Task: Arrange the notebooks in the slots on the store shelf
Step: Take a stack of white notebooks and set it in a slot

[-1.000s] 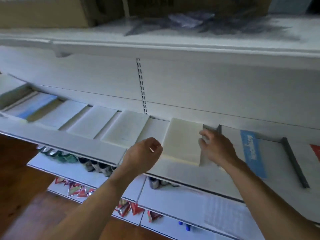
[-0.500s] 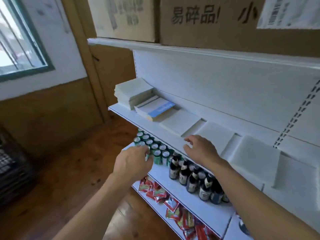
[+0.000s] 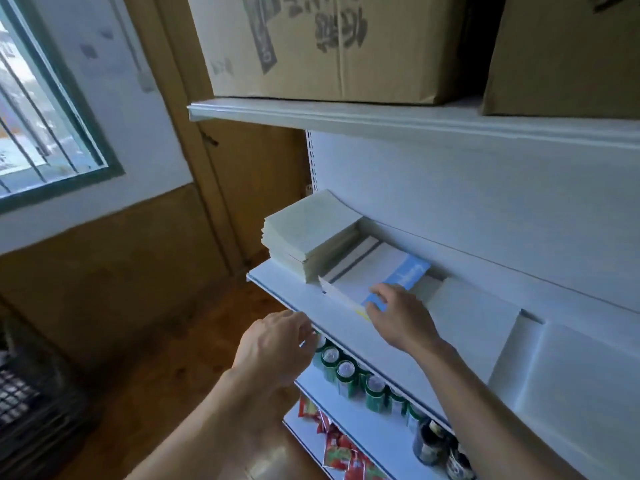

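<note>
A tall stack of pale notebooks (image 3: 311,230) sits at the left end of the white shelf (image 3: 311,306). Beside it lies a short pile topped by a white notebook with a blue stripe (image 3: 377,271). My right hand (image 3: 398,317) rests on the front right corner of that striped notebook, fingers bent over its edge. My left hand (image 3: 273,344) hovers in front of the shelf's edge, fingers loosely curled, holding nothing. More pale notebooks (image 3: 474,323) lie in a row to the right along the shelf.
Cardboard boxes (image 3: 329,46) stand on the upper shelf. Below are green cans (image 3: 346,372), dark bottles (image 3: 433,441) and red packets (image 3: 339,448). A window (image 3: 41,126) and a dark crate (image 3: 27,403) are to the left, above a wooden floor.
My view has swung left along the shelf. My right hand moved from a plain notebook to the blue-striped one at the left end; my left hand followed, still empty.
</note>
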`<action>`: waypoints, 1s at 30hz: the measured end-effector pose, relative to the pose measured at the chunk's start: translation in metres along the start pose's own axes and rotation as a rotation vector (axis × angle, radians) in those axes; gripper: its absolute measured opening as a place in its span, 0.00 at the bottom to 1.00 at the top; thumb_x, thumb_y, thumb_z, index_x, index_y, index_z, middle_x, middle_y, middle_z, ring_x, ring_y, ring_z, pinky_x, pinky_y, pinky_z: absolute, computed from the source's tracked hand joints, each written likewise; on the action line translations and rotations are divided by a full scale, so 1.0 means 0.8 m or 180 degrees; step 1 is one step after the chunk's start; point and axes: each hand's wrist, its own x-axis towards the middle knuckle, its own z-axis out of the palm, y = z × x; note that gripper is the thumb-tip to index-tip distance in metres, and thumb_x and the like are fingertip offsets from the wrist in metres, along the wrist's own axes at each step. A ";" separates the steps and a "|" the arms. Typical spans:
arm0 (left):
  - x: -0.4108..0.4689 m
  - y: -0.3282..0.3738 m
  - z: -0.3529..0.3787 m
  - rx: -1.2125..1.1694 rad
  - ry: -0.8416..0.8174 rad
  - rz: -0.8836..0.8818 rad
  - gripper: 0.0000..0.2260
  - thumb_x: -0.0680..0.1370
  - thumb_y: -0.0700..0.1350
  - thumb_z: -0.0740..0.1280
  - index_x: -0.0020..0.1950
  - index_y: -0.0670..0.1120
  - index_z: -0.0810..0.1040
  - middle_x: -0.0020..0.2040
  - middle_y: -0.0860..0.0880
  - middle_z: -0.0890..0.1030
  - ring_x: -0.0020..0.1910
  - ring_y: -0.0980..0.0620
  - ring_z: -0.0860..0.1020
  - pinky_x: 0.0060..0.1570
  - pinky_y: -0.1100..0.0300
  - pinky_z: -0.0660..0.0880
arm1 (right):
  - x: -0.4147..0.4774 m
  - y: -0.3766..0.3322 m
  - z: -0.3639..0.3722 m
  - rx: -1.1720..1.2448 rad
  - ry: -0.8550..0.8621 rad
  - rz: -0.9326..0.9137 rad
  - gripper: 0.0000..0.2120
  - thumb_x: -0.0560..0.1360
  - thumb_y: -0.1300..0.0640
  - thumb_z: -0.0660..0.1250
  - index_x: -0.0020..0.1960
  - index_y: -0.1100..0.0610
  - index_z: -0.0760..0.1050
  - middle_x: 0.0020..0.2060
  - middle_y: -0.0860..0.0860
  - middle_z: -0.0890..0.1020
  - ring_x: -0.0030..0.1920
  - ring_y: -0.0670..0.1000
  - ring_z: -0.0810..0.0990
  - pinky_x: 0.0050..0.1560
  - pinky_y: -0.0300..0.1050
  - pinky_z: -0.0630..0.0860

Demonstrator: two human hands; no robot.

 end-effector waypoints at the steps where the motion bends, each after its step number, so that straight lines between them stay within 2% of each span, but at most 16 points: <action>1: 0.023 -0.012 -0.002 -0.0008 0.0003 0.0049 0.10 0.80 0.56 0.60 0.56 0.56 0.78 0.52 0.59 0.81 0.47 0.59 0.78 0.45 0.64 0.78 | 0.022 -0.009 0.008 0.0067 -0.0025 0.0014 0.18 0.79 0.51 0.60 0.67 0.53 0.72 0.65 0.51 0.75 0.63 0.53 0.74 0.60 0.45 0.69; 4: 0.083 -0.046 -0.009 -0.0078 0.0060 0.0222 0.14 0.80 0.56 0.61 0.62 0.55 0.76 0.60 0.58 0.79 0.56 0.59 0.78 0.50 0.66 0.76 | 0.076 -0.035 0.029 0.0495 -0.0101 0.0231 0.18 0.78 0.52 0.61 0.67 0.53 0.72 0.65 0.50 0.75 0.64 0.51 0.74 0.61 0.45 0.68; 7: 0.137 -0.077 -0.013 -0.0085 0.0025 0.0448 0.16 0.80 0.58 0.59 0.67 0.56 0.74 0.67 0.58 0.75 0.64 0.57 0.74 0.61 0.62 0.72 | 0.111 -0.057 0.050 0.1606 -0.0163 0.0775 0.16 0.76 0.51 0.64 0.63 0.51 0.74 0.58 0.46 0.78 0.58 0.50 0.76 0.62 0.48 0.71; 8: 0.157 -0.087 -0.013 -0.0055 -0.0006 0.0532 0.18 0.81 0.58 0.58 0.68 0.56 0.72 0.69 0.59 0.73 0.67 0.57 0.71 0.64 0.61 0.69 | 0.121 -0.063 0.058 0.1991 -0.0160 0.0941 0.13 0.75 0.50 0.65 0.59 0.48 0.75 0.53 0.44 0.78 0.54 0.49 0.77 0.63 0.50 0.72; 10: 0.202 -0.108 -0.009 -0.0027 -0.0042 0.0729 0.20 0.81 0.59 0.56 0.71 0.55 0.70 0.72 0.58 0.70 0.72 0.57 0.66 0.69 0.59 0.64 | 0.146 -0.071 0.075 0.2478 -0.0055 0.1145 0.02 0.73 0.49 0.65 0.43 0.44 0.72 0.40 0.40 0.73 0.43 0.45 0.73 0.64 0.53 0.72; 11: 0.224 -0.118 -0.007 -0.0022 -0.0047 0.0854 0.22 0.81 0.60 0.56 0.73 0.55 0.68 0.74 0.56 0.67 0.74 0.57 0.64 0.71 0.57 0.62 | 0.157 -0.074 0.082 0.2665 0.0008 0.1259 0.06 0.73 0.49 0.65 0.39 0.45 0.69 0.37 0.41 0.71 0.41 0.45 0.72 0.63 0.52 0.72; 12: 0.244 -0.127 -0.005 -0.0011 -0.0066 0.0983 0.24 0.81 0.60 0.55 0.74 0.53 0.66 0.76 0.55 0.64 0.76 0.56 0.60 0.73 0.56 0.59 | 0.166 -0.078 0.089 0.2902 0.0144 0.1404 0.06 0.75 0.50 0.66 0.40 0.47 0.70 0.38 0.44 0.73 0.42 0.46 0.74 0.61 0.50 0.74; 14: 0.282 -0.143 -0.004 0.0071 -0.0218 0.1212 0.28 0.80 0.62 0.51 0.78 0.51 0.60 0.79 0.53 0.56 0.78 0.55 0.51 0.76 0.55 0.50 | 0.184 -0.088 0.097 0.3395 0.0457 0.1701 0.03 0.77 0.54 0.66 0.48 0.53 0.74 0.47 0.50 0.78 0.51 0.49 0.78 0.59 0.45 0.76; 16: 0.309 -0.157 -0.002 0.0283 -0.0442 0.1458 0.31 0.80 0.63 0.45 0.80 0.49 0.52 0.80 0.51 0.48 0.78 0.55 0.43 0.77 0.54 0.43 | 0.197 -0.101 0.102 0.3745 0.0676 0.1858 0.05 0.77 0.57 0.66 0.49 0.58 0.76 0.50 0.55 0.81 0.53 0.52 0.80 0.58 0.46 0.77; 20: 0.321 -0.169 0.019 0.0335 -0.0559 0.1961 0.35 0.78 0.65 0.39 0.80 0.47 0.46 0.79 0.50 0.43 0.77 0.55 0.38 0.72 0.58 0.30 | 0.221 -0.124 0.113 0.3748 0.0932 0.2154 0.12 0.75 0.57 0.68 0.53 0.65 0.79 0.49 0.58 0.85 0.52 0.58 0.83 0.61 0.55 0.75; 22: 0.312 -0.168 0.031 0.0136 -0.0653 0.2249 0.34 0.80 0.65 0.41 0.80 0.47 0.44 0.79 0.49 0.41 0.77 0.55 0.37 0.70 0.60 0.30 | 0.224 -0.129 0.118 0.3799 0.1087 0.2320 0.10 0.74 0.58 0.69 0.52 0.63 0.80 0.47 0.59 0.85 0.48 0.59 0.83 0.53 0.55 0.78; 25: 0.307 -0.166 0.032 -0.0182 -0.0860 0.2538 0.34 0.79 0.65 0.41 0.80 0.47 0.46 0.80 0.49 0.43 0.78 0.55 0.39 0.73 0.60 0.34 | 0.217 -0.128 0.118 0.3764 0.1406 0.2419 0.06 0.73 0.59 0.71 0.49 0.59 0.80 0.41 0.58 0.85 0.39 0.58 0.83 0.34 0.46 0.78; 26: 0.312 -0.168 0.028 -0.0267 -0.0858 0.2528 0.35 0.78 0.66 0.41 0.80 0.48 0.46 0.80 0.50 0.44 0.78 0.56 0.40 0.74 0.60 0.35 | 0.215 -0.125 0.116 0.3768 0.1503 0.2374 0.04 0.73 0.60 0.71 0.48 0.58 0.80 0.39 0.57 0.84 0.37 0.57 0.82 0.32 0.45 0.77; 30: 0.346 -0.179 0.017 0.0032 -0.0632 0.2171 0.33 0.81 0.63 0.42 0.79 0.43 0.45 0.80 0.46 0.43 0.78 0.51 0.40 0.73 0.58 0.32 | 0.214 -0.122 0.110 0.3774 0.1643 0.2285 0.05 0.74 0.64 0.67 0.50 0.61 0.79 0.42 0.59 0.85 0.41 0.59 0.83 0.42 0.49 0.78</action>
